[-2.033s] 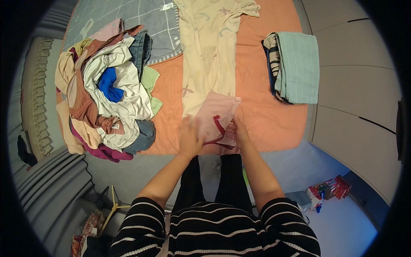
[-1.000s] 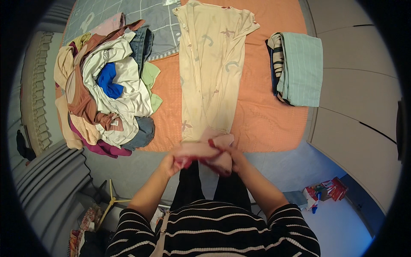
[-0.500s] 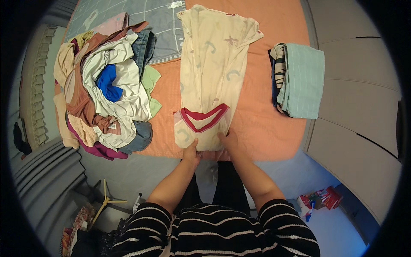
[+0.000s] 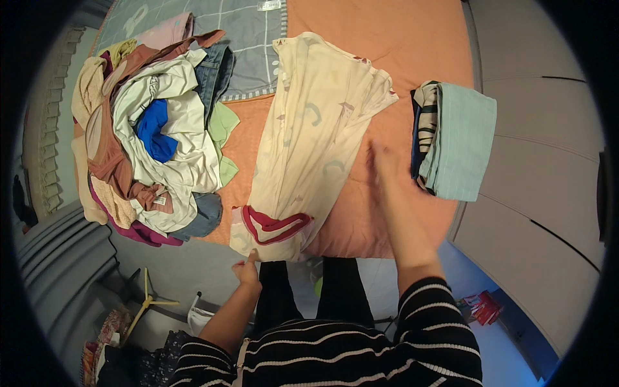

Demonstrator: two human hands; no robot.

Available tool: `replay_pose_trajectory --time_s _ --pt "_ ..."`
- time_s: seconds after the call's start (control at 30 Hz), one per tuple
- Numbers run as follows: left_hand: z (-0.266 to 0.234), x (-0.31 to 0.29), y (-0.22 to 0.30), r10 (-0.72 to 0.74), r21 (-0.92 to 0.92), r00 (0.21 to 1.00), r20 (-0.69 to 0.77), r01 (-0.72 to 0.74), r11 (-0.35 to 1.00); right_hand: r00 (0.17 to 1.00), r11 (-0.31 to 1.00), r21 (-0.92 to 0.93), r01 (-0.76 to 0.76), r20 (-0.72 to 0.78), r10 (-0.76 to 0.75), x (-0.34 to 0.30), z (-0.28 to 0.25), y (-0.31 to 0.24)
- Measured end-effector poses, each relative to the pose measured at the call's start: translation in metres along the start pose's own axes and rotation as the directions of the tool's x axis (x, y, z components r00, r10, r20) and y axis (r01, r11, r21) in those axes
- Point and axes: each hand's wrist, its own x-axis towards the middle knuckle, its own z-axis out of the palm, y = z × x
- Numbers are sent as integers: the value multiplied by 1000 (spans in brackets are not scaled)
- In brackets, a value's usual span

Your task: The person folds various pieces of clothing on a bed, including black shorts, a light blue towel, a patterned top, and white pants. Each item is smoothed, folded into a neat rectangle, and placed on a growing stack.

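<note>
A long cream nightdress [image 4: 309, 122] with a faint print lies lengthwise on the bed, slanting from far right to near left. Its red neckband [image 4: 274, 226] is at the near end, where the top part is folded over. My left hand [image 4: 247, 269] is at that near edge, thumb on the cloth and fingers curled under it, pinching it. My right hand [image 4: 385, 164] is off the garment, over the orange sheet to its right; it is a little blurred, fingers stretched out and holding nothing.
A heap of loose clothes [image 4: 161, 187] covers the bed's left side, next to a grey checked quilt [image 4: 248, 71]. Folded clothes with a pale green piece on top [image 4: 465, 142] lie at the right. Wardrobe doors [image 4: 535, 135] stand beyond the right edge.
My right hand has let go of the nightdress and moved right and away from me. The garment's near end has shifted left with my left hand, so it now lies slanted.
</note>
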Motion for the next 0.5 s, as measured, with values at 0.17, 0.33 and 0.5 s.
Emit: replay_pose_trajectory --time_s 0.17,0.33,0.5 --pt "50 -78 66 841 24 163 515 -984 176 993 950 299 -93 -43 111 81 4 -103" --pt "126 -109 115 855 112 46 516 -994 -15 941 892 419 168 -338 -19 92 -11 -133" --pt "129 -118 120 634 108 153 758 -988 110 799 871 271 410 -567 -199 83 -73 -152"
